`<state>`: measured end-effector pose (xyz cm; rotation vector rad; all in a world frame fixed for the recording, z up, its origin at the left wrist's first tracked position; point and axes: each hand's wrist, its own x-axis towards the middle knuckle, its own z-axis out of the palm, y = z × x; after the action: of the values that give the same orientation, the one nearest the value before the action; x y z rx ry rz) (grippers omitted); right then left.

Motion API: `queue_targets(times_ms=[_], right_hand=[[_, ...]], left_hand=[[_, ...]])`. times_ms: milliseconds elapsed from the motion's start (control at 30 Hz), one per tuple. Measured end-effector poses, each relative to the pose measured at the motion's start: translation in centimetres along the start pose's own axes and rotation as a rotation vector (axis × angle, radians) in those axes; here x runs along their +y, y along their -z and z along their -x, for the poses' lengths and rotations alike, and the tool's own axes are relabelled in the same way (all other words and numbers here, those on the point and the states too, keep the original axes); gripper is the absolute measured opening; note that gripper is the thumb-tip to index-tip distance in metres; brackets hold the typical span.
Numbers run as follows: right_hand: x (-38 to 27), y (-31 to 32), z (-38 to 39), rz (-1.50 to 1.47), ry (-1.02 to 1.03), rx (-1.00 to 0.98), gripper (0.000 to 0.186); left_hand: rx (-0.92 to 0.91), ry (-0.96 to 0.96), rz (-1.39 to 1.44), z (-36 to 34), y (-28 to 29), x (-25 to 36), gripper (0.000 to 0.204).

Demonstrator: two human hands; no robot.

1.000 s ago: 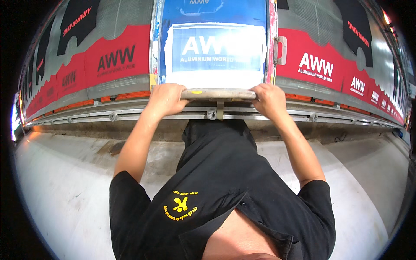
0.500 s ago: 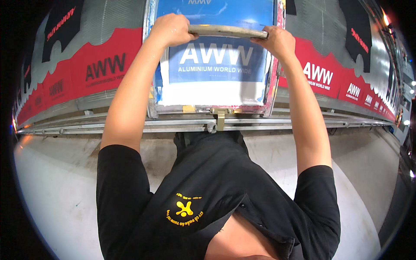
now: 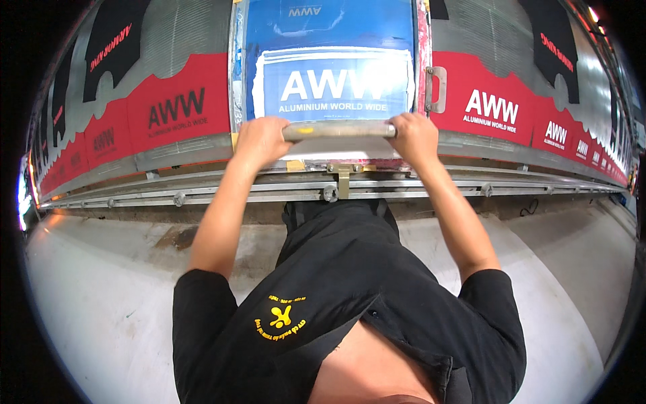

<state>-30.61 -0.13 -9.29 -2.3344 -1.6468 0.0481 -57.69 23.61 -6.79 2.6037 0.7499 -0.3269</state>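
Observation:
A long squeegee (image 3: 340,130) lies crosswise near the close end of a blue printing screen (image 3: 330,30). My left hand (image 3: 264,141) is wrapped round its left end, and my right hand (image 3: 413,139) grips the right end. Beyond the squeegee, white lettering and a ragged white ink outline show on the screen's blue mesh. White ink (image 3: 330,147) lies on the side closer to me. The screen's frame (image 3: 422,40) is stained with ink, and a metal handle (image 3: 439,89) sticks out on its right.
Red fabric pieces (image 3: 481,84) with printed lettering lie on the long grey table to both sides, with black fabric pieces (image 3: 120,50) beyond them. A metal rail (image 3: 262,194) with round knobs runs along the near edge. A brass-coloured bracket (image 3: 344,183) meets the rail at the middle.
Both hands have drawn the squeegee toward me, from the far part of the screen to its near end. The lettered area it partly shaded is now uncovered.

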Motion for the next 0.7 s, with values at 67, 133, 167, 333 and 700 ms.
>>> queue_targets(times_ms=[67, 133, 167, 333, 700], right_hand=[[1.1, 1.7, -4.0, 0.016, -0.051, -0.191, 0.041], [1.8, 3.1, -7.9, 0.108, -0.102, -0.284, 0.045], [2.3, 3.7, -10.4, 0.13, -0.136, -0.282, 0.047], [4.7, 0.7, -17.7, 0.155, -0.163, -0.208, 0.055], [0.9, -2.2, 0.0, 0.114, -0.004, 0.112, 0.03]], left_hand=[[-0.223, 0.064, -0.04, -3.9, 4.3, 0.5, 0.037], [-0.159, 0.034, -0.076, -6.8, 7.3, 0.6, 0.039], [-0.069, -0.013, -0.079, -8.8, 8.2, -0.3, 0.041], [0.022, -0.015, -0.198, -17.0, 8.1, -3.7, 0.045], [-0.013, 0.146, -0.008, -2.1, 0.1, 1.5, 0.029]])
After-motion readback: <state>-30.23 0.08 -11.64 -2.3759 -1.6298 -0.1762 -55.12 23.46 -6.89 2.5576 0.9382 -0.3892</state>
